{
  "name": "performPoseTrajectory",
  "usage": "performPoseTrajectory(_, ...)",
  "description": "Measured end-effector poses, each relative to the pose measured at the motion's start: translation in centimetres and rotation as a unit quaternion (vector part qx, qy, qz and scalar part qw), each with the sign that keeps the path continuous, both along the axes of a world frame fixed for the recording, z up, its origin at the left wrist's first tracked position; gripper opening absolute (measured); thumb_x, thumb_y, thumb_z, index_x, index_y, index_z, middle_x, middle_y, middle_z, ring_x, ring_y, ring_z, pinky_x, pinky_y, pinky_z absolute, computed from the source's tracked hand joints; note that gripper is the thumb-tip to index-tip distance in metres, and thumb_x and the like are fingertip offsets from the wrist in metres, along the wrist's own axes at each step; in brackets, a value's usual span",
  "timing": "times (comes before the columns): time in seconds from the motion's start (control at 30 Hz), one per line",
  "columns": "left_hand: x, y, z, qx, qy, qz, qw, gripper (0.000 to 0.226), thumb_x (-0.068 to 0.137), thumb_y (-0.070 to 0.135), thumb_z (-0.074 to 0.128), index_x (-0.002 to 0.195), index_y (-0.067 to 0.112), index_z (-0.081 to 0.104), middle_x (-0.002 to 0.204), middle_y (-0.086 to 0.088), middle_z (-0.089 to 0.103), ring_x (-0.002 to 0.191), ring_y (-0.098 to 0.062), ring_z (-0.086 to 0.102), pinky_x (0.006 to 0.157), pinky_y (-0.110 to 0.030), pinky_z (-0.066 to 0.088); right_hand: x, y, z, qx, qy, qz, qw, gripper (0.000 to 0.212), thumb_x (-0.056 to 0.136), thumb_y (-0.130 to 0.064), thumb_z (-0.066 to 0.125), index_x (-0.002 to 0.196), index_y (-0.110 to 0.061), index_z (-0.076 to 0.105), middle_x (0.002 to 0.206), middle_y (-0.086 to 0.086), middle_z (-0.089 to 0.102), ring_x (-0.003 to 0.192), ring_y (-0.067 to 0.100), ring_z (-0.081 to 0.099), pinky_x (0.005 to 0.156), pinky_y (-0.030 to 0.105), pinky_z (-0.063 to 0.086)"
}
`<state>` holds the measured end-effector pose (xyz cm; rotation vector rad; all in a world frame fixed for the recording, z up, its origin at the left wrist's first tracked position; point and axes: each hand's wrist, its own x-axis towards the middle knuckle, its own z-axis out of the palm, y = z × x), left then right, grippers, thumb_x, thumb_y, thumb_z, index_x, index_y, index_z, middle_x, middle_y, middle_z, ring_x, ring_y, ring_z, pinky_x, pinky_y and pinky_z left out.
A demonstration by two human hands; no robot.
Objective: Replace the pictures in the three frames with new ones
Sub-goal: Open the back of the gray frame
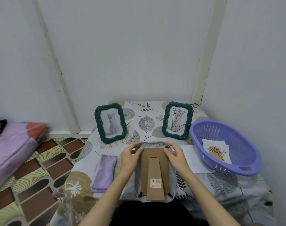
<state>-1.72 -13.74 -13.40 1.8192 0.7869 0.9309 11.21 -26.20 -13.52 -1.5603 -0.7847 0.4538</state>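
Observation:
A grey picture frame (153, 145) lies face down at the table's near edge, its brown cardboard back and stand up, a barcode sticker on the stand. My left hand (130, 156) grips its upper left corner, thumb by a black clip. My right hand (175, 154) holds the upper right corner at the other clip. Two green frames stand upright behind: the left one (110, 123) shows a grey kitten, the right one (177, 119) a black line drawing. A purple basket (227, 147) at the right holds a picture with a plant drawing (218, 151).
A folded lilac cloth (104, 172) lies left of the grey frame. A white sheet (193, 158) lies between that frame and the basket. The table wears a leaf-patterned cover (145, 123) and stands in a wall corner. A pink bundle (13, 144) sits at far left.

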Motion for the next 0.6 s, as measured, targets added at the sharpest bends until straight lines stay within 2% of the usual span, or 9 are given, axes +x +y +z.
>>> performPoseTrajectory(0.07,0.9,0.8,-0.3,0.000,0.003,0.024,1.000,0.016,0.084,0.014,0.065,0.100,0.014,0.070,0.094,0.005,0.067,0.077,-0.008,0.059,0.065,-0.001,0.043,0.6,1.0,-0.5,-0.012,0.002,-0.008,1.000,0.022,0.092,-0.009,0.052,0.112,-0.020,0.055,0.103,-0.012,0.058,0.086,-0.007,0.056,0.073,0.003,0.046)
performPoseTrajectory(0.17,1.7,1.6,-0.7,-0.005,-0.001,0.041,0.999,0.010,0.084,0.014,0.065,0.092,0.016,0.069,0.090,0.001,0.069,0.074,-0.009,0.058,0.063,-0.001,0.042,1.0,2.1,-1.2,-0.007,0.024,-0.021,0.999,0.020,0.091,-0.010,0.053,0.108,-0.021,0.057,0.105,-0.007,0.061,0.098,0.008,0.057,0.085,0.015,0.047)
performPoseTrajectory(0.23,1.8,1.7,-0.9,-0.012,0.014,0.029,0.999,0.013,0.083,0.015,0.065,0.096,0.016,0.068,0.094,0.001,0.068,0.079,-0.012,0.059,0.064,-0.002,0.042,1.0,2.5,-1.4,-0.017,0.031,-0.025,0.999,0.020,0.091,-0.010,0.054,0.109,-0.018,0.057,0.104,-0.005,0.061,0.098,0.010,0.057,0.085,0.017,0.047)
performPoseTrajectory(0.3,1.8,2.1,-1.4,-0.022,0.046,-0.005,0.999,0.029,0.079,0.018,0.070,0.108,0.016,0.064,0.103,0.004,0.063,0.091,-0.014,0.058,0.074,-0.008,0.041,1.4,2.9,-1.7,-0.037,0.048,-0.037,0.997,0.025,0.089,-0.010,0.056,0.113,-0.015,0.055,0.097,-0.005,0.058,0.092,0.010,0.054,0.077,0.016,0.046)
performPoseTrajectory(0.4,1.9,2.8,-2.7,-0.013,0.110,-0.044,0.993,0.063,0.070,0.021,0.079,0.125,0.015,0.051,0.113,0.005,0.053,0.106,-0.008,0.048,0.090,-0.021,0.037,2.0,3.8,-2.0,-0.089,0.086,-0.077,0.989,0.048,0.081,-0.006,0.063,0.124,-0.018,0.045,0.103,0.010,0.053,0.090,0.019,0.054,0.079,0.033,0.049)
performPoseTrajectory(0.5,2.0,3.1,-3.4,0.007,0.142,-0.041,0.989,0.068,0.069,0.022,0.079,0.128,0.011,0.047,0.117,-0.003,0.054,0.107,-0.013,0.049,0.094,-0.023,0.037,2.2,4.4,-2.2,-0.128,0.065,-0.080,0.986,0.060,0.079,0.000,0.060,0.133,-0.016,0.037,0.113,0.014,0.052,0.096,0.021,0.052,0.088,0.040,0.048)
performPoseTrajectory(0.6,1.9,3.5,-3.8,0.021,0.194,-0.045,0.980,0.067,0.072,0.028,0.076,0.129,0.010,0.045,0.121,-0.009,0.057,0.115,-0.022,0.049,0.099,-0.032,0.038,2.3,4.6,-2.5,-0.147,0.052,-0.075,0.985,0.061,0.082,0.000,0.057,0.137,-0.013,0.033,0.120,0.013,0.057,0.103,0.022,0.053,0.095,0.038,0.046)
